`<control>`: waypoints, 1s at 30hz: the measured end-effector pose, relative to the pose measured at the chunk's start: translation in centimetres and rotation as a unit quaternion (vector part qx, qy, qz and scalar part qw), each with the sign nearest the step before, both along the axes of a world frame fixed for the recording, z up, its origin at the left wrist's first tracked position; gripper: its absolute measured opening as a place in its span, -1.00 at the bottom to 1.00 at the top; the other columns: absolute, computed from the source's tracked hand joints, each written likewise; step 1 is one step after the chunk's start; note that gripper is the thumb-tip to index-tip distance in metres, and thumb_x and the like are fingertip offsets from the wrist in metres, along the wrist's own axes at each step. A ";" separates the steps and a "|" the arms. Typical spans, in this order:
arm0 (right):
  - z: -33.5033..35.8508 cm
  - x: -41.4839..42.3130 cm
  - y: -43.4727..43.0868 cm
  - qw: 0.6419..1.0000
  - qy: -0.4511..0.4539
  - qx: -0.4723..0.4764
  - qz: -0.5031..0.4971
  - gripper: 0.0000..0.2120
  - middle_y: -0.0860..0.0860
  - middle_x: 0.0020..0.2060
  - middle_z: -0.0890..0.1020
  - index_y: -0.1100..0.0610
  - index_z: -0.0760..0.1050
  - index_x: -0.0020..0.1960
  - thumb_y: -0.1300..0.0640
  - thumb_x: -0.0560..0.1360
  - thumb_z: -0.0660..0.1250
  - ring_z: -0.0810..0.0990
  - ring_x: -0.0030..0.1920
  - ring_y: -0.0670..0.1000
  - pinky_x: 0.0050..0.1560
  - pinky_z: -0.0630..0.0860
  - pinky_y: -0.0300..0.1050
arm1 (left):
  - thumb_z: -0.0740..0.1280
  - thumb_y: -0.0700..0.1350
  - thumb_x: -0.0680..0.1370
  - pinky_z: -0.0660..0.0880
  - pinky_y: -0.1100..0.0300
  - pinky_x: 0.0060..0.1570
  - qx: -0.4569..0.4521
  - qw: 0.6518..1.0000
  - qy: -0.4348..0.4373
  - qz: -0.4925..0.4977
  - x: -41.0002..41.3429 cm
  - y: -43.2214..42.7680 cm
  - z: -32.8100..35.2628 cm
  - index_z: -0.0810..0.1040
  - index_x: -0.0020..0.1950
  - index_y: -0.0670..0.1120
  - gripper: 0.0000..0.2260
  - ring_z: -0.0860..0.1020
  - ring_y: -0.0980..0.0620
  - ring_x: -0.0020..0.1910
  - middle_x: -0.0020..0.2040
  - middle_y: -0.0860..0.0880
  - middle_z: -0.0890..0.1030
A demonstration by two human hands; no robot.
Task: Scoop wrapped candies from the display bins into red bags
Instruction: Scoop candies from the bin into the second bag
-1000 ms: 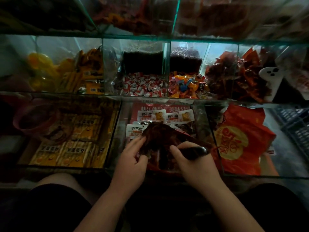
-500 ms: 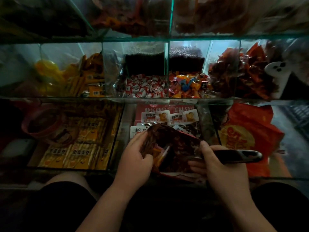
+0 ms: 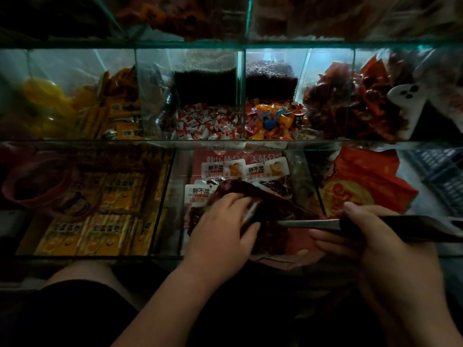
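One red bag, centre, mouth held open in the left hand; partly filled, level unclear. Right hand grips a dark-handled scoop, tip at the mouth. Wrapped candies at 12 o'clock. Spare bags at 2 o'clock, seemingly unfilled.

Dim and underexposed overall: the 6 o'clock half is near black, left hand and right hand only dully lit, red bag between them reads dark maroon. Brightest patch sits 12 to 2 o'clock, cool light through the glass bins from behind, pale reflections on panes, thin glint on the metal tool toward 3 o'clock. Shelf lines bow toward the 3 and 9 o'clock edges; top row at 12 is soft, smeared.
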State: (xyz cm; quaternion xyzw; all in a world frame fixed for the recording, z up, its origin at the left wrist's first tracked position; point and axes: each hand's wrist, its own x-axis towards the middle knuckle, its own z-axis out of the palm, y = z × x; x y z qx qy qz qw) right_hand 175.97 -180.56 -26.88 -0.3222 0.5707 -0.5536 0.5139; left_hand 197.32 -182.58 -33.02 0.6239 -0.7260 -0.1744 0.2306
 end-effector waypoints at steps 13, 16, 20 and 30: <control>3.7 0.6 -0.2 0.996 -0.023 -0.061 -0.063 -0.68 0.21 -0.32 0.70 -0.01 0.61 -0.36 -0.27 0.19 0.45 0.73 -0.35 0.28 -0.44 0.62 -0.07 | 0.33 -0.02 0.63 0.39 0.17 0.30 -0.114 0.993 0.034 0.008 -0.7 -2.2 1.3 0.55 0.40 -0.02 -0.67 0.45 0.14 0.32 0.32 0.09 0.54; 5.3 0.5 -1.2 0.994 -0.022 -0.089 -0.062 -0.72 0.23 -0.31 0.71 -0.01 0.62 -0.36 -0.19 0.37 0.44 0.74 -0.35 0.23 -0.42 0.63 -0.08 | 0.34 -0.06 0.63 0.44 0.15 0.27 -0.153 0.987 0.053 -0.003 -1.3 -4.2 2.9 0.58 0.36 -0.05 -0.70 0.48 0.13 0.27 0.28 0.07 0.56; 7.0 -0.5 -3.4 0.991 -0.052 -0.087 -0.089 -0.72 0.13 -0.29 0.75 0.08 0.57 -0.13 -0.15 0.52 0.38 0.76 -0.30 0.16 -0.41 0.63 -0.15 | 0.30 -0.01 0.63 0.48 0.13 0.23 -0.194 0.977 0.079 -0.041 -2.6 -8.0 5.4 0.58 0.35 -0.04 -0.69 0.49 0.14 0.23 0.24 0.08 0.56; 5.8 0.6 -11.5 0.975 -0.026 -0.177 -0.130 -0.92 -0.03 -0.10 0.76 -0.01 0.62 -0.03 0.00 0.57 0.42 0.77 -0.10 -0.06 -0.09 0.69 -0.14 | 0.25 0.11 0.67 0.22 0.10 0.47 -0.166 0.977 0.134 0.027 -4.6 -15.4 8.2 0.29 0.58 -0.08 -0.47 0.27 0.00 0.52 0.56 -0.06 0.29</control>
